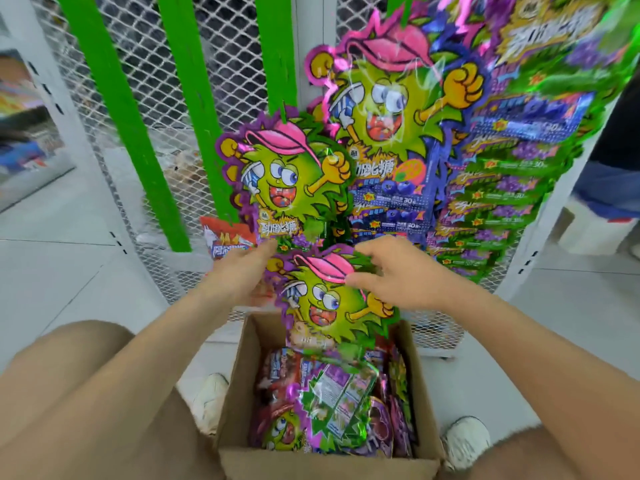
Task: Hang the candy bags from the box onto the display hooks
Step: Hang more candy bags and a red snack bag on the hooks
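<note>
Nearest the lens, the person's bent legs (pixel 86 393) in tan cloth flanked the cardboard box (pixel 239 375) on either side, with a white shoe (pixel 207 400) just left of it on the floor.

Directly beyond the box stood the mesh display rack (pixel 138 64) with green uprights. The hung bags (pixel 391 109) covered the rack above and to the right of the box. One green-and-purple bag (pixel 291 181) hung lowest, straight above the box's far edge.

Inside the box lay a loose heap of further bags (pixel 332 393), not yet hung.

Just above the box's far rim, the held candy bag (pixel 325 306) was upright, printed face toward the camera, its top just below the lowest hung bag.

The right hand (pixel 398 275) pinched the bag at the pink cap, thumb on the front. The left hand (pixel 242 271) lay with fingers fairly straight along the bag's left edge, steadying it rather than gripping.

Judgement: the step in hand was carrying one bag from box to rack. No hook could be made out. The next move would call for finding the hole at the bag's top and threading it onto a free hook above the box, the right hand guiding.
</note>
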A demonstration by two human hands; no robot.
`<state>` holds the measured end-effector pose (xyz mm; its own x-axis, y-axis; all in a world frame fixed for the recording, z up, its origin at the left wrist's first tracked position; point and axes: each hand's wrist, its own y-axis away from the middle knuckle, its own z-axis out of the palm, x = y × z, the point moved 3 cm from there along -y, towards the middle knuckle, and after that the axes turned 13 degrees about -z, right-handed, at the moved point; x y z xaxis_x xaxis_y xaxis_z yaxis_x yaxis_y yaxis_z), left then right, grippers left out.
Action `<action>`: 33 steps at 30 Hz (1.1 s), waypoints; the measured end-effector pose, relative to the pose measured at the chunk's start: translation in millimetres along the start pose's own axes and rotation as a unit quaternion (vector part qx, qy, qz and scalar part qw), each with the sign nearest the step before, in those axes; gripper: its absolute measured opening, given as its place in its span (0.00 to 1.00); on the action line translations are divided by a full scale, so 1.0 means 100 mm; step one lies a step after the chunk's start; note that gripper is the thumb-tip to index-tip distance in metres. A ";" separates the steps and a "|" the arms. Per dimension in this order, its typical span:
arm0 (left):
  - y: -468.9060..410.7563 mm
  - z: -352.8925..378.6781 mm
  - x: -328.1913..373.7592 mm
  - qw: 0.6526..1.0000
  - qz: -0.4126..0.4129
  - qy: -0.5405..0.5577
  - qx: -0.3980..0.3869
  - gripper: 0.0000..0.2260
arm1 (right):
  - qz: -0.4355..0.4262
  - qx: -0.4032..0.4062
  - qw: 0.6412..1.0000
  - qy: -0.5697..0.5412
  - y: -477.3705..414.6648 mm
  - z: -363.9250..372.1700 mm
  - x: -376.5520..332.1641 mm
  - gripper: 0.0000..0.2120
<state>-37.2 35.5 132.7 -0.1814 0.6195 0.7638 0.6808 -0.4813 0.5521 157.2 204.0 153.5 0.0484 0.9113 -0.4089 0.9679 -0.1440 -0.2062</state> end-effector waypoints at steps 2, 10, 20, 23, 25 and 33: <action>0.11 -0.05 0.07 0.996 0.079 -0.033 -0.001 0.27 | 0.025 0.035 0.996 -0.079 -0.03 0.00 0.08 0.17; 0.38 -0.11 0.38 0.954 0.298 0.005 0.032 0.05 | 0.052 0.195 0.958 -0.202 -0.25 -0.13 -0.12 0.04; 0.42 -0.44 1.54 0.882 0.436 0.048 0.173 0.23 | -0.062 0.412 0.904 0.092 -0.70 -0.76 -0.63 0.07; 0.37 -0.42 1.86 0.896 0.419 0.094 0.117 0.18 | -0.041 0.422 0.899 0.111 -0.89 -1.02 -0.66 0.11; 0.36 -0.45 2.00 0.898 0.410 0.102 0.127 0.13 | -0.035 0.432 0.893 0.119 -1.00 -1.16 -0.70 0.14; 0.54 -0.67 2.08 0.907 0.403 0.058 0.106 0.16 | -0.045 0.480 0.872 0.087 -1.36 -1.33 -0.80 0.21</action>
<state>-85.5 96.9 343.6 0.3708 0.0447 0.9276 0.7439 -0.6122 -0.2679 54.7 201.8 332.9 0.1012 0.9682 -0.2286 0.3217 -0.2493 -0.9134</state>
